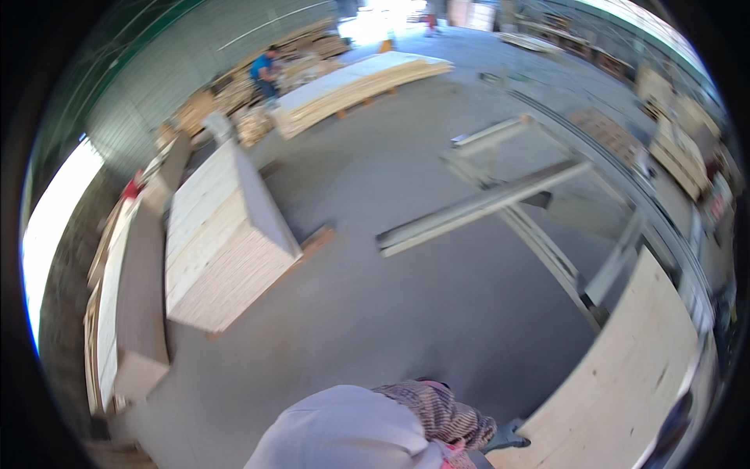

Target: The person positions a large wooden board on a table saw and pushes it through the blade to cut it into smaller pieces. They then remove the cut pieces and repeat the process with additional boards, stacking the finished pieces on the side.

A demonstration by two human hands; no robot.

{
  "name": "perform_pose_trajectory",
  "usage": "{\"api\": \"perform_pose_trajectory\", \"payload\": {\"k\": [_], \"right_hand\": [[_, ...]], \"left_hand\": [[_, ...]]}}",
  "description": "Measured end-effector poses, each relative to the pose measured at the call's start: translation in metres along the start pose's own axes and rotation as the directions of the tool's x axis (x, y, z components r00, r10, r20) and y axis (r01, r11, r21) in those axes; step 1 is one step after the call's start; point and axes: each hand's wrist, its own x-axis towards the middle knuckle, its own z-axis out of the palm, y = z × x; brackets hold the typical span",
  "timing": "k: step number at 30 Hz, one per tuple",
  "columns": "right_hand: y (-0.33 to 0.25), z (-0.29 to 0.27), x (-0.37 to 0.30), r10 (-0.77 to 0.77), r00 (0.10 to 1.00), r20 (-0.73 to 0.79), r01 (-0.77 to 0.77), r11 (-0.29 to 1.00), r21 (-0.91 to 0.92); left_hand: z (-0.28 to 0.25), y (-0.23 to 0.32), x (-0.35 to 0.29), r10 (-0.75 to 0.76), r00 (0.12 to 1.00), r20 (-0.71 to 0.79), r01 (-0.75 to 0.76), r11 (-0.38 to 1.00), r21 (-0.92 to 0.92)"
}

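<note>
My left hand (pixel 508 437), in a grey glove, comes up from the lower edge past pink and patterned cloth. Its fingers close on the near left edge of a large pale plywood sheet (pixel 613 375). The sheet slants up to the right and its far end reaches the metal frame (pixel 547 248). On the sheet's right edge is a dark, blurred shape (pixel 676 422) that looks like my right hand; its fingers cannot be made out. Pale clothing (pixel 344 426) fills the bottom middle.
A tall stack of plywood sheets (pixel 226 242) stands to the left, with more panels (pixel 133 313) beside it. Farther off lies a long low stack (pixel 359 90), with a person in blue (pixel 266 72) near it. A metal rail (pixel 609 148) runs along the right.
</note>
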Motion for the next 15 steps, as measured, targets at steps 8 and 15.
{"api": "perform_pose_trajectory", "payload": {"k": [8, 15], "right_hand": [[0.118, 0.052, 0.247, -0.100, 0.927, 0.362, -0.051, 0.921, 0.386], [0.279, 0.099, 0.289, 0.223, 0.870, 0.440, -0.330, 0.926, 0.182]], "left_hand": [[0.130, 0.091, 0.128, -0.131, 0.982, -0.138, 0.088, 0.956, -0.280], [0.285, 0.189, 0.244, -0.217, 0.975, 0.035, 0.215, 0.975, 0.057]]}}
